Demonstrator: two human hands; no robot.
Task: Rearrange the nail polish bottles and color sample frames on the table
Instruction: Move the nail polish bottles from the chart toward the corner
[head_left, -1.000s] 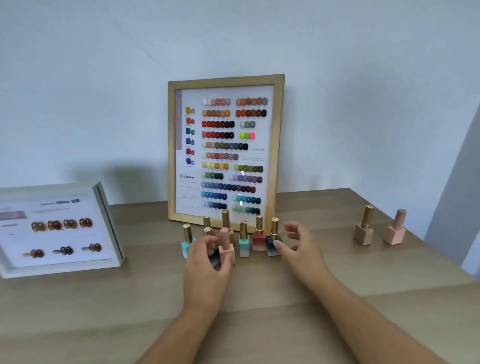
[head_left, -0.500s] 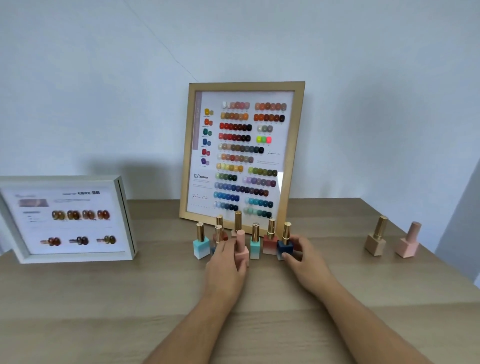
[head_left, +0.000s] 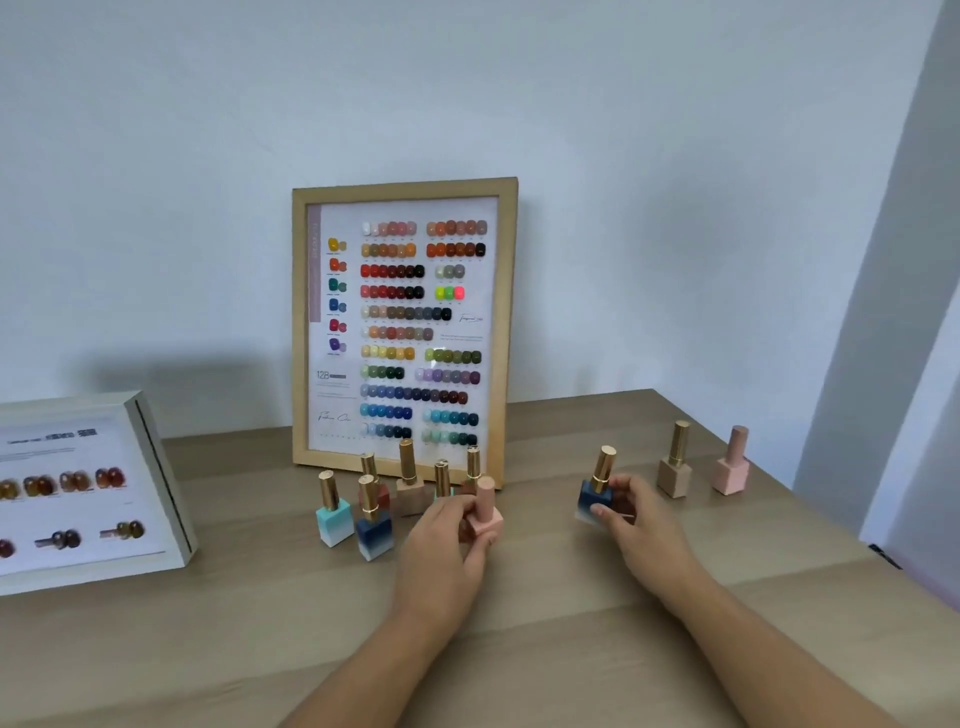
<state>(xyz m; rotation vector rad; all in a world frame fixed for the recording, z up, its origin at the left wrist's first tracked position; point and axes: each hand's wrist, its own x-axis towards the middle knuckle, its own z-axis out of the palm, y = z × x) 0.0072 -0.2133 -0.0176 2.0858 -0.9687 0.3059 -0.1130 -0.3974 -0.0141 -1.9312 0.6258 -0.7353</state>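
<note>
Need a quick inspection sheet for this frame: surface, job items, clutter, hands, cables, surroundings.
Surface: wooden table, bare at front.
Job's things: wooden colour chart frame upright against wall; white sample frame at left; bottle cluster before the chart; tan bottle and pink bottle at right.
Clutter: nothing seen.
Grippers: left hand holds pink-capped bottle; right hand holds dark blue bottle.
Cables: nothing seen.
Surroundings: plain wall.

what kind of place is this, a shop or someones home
Probably a nail salon or polish display corner, though a home setup can't be ruled out: a framed colour swatch chart leans against the wall, a second sample frame sits beside it, and polish bottles cluster on the wooden table.
</note>
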